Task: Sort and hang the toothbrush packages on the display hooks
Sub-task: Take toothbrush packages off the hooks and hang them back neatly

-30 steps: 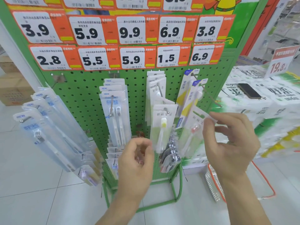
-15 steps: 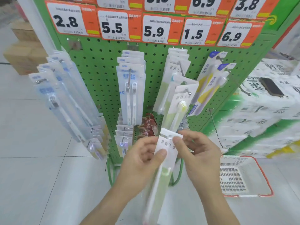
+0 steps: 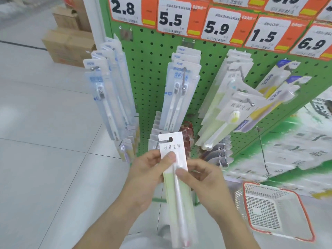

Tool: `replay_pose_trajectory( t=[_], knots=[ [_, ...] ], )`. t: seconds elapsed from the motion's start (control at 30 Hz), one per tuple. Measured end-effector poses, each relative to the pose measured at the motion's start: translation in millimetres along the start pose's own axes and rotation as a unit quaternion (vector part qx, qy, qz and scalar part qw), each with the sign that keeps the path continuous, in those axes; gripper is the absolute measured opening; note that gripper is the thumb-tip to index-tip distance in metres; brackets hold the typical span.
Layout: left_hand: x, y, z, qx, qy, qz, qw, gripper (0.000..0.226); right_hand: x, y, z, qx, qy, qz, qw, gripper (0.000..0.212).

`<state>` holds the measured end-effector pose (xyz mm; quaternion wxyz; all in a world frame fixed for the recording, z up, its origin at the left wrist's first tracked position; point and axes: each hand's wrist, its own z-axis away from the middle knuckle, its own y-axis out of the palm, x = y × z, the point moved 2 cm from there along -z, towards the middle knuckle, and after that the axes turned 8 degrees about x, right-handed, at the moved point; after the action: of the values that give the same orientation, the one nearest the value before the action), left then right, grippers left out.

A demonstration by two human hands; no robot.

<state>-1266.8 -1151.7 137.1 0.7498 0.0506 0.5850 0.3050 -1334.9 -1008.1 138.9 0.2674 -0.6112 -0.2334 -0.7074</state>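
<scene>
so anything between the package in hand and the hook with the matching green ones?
Nothing visible. Both hands, left hand and right hand, hold the package below the hook. The hook's tip is bare, in front of the green packages hanging there.

Left hand [image 3: 145,174] and right hand [image 3: 203,178] raised together, thumbs seemingly pinching

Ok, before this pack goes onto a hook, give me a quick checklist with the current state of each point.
1. Pack held: ok. The left hand and right hand both pinch the green-and-white toothbrush package.
2. Hang hole free: ok. The cut-out at the top is uncovered by fingers.
3. Matching stock found: ok. The same green packs hang right of centre on the pegboard.
4. Hook tip reachable: ok. Its hook tip shows.
5. Room left on that hook: cannot tell.
6. Pack aligned with hook: not ok, it is low and left of it.
</scene>
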Motion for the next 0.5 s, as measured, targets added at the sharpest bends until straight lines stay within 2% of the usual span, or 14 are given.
replay_pose_trajectory(
  t=[0.1, 0.3, 0.4, 0.5],
  knots=[
    [-2, -4, 2, 0.028, -0.019, 0.004, 0.999, 0.039, -2, 3, -1, -0.012, 0.024, -0.024, 0.999, 0.015],
    [-3, -9, 2, 0.029, 0.009, -0.031, 0.999, 0.024, -4, 5, -2, -0.022, 0.041, -0.05, 0.998, 0.03],
    [-2, -10, 1, 0.013, 0.014, -0.013, 1.0, 0.023, -8, 4, -1, 0.004, 0.065, -0.047, 0.997, 0.032],
    [-2, -12, -3, -0.033, 0.014, 0.025, 0.999, 0.021, -10, -3, 3, 0.091, 0.111, -0.009, 0.99, 0.032]
  ],
)
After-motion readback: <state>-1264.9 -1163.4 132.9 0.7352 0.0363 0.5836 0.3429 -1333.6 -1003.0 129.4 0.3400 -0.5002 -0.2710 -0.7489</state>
